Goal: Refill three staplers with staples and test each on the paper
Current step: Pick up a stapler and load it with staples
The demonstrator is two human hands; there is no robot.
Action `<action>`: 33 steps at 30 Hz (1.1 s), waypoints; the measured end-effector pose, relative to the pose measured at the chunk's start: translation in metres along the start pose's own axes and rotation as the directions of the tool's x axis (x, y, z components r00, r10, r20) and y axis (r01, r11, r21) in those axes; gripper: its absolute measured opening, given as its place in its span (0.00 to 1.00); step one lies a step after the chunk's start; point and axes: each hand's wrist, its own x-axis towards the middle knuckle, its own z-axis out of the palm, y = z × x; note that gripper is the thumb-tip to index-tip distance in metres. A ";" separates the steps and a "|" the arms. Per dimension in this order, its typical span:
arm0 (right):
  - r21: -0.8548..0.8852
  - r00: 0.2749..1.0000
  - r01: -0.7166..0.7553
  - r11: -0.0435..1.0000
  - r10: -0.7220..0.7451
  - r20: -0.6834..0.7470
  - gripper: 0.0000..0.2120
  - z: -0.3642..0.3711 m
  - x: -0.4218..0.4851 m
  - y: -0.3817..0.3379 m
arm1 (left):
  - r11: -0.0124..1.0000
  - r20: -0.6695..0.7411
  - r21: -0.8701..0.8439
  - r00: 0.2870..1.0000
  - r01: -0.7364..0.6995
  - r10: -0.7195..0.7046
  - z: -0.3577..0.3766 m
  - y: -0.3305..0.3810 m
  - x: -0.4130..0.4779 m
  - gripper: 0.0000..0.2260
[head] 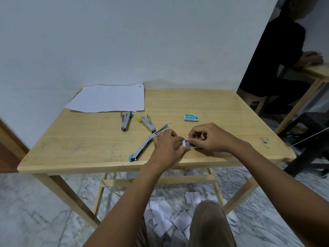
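Note:
Three staplers lie opened on the wooden table (80, 139): a teal one (125, 121), a yellow one (147, 122) and a blue one (142, 148) spread out flat. My left hand (168, 145) and my right hand (208, 138) meet over an open staple box (191, 145) just right of the blue stapler. The fingers of both hands pinch that box and its white flap. A closed green staple box (191, 117) sits farther back. White paper sheets (108, 98) lie at the back left of the table.
Loose staple bits (264, 140) lie near the table's right edge. Paper scraps (165, 216) litter the marble floor under the table. A person in dark clothes (277, 56) sits at another table on the right. The wall stands right behind the table.

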 end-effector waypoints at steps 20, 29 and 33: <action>0.670 0.853 -0.007 0.742 0.354 -0.384 0.05 0.017 -0.027 -0.018 | 0.979 -0.468 -0.186 0.884 -0.087 -0.011 -0.016 -0.008 -0.009 0.11; 0.710 0.861 0.075 0.700 0.314 -0.401 0.05 0.028 -0.022 -0.042 | 0.840 -0.180 0.381 0.923 0.385 -0.342 -0.053 -0.022 0.013 0.18; 0.700 0.879 0.090 0.708 0.275 -0.390 0.06 0.033 -0.019 -0.052 | 0.855 -0.095 0.306 0.907 0.420 -0.411 -0.052 -0.024 0.023 0.16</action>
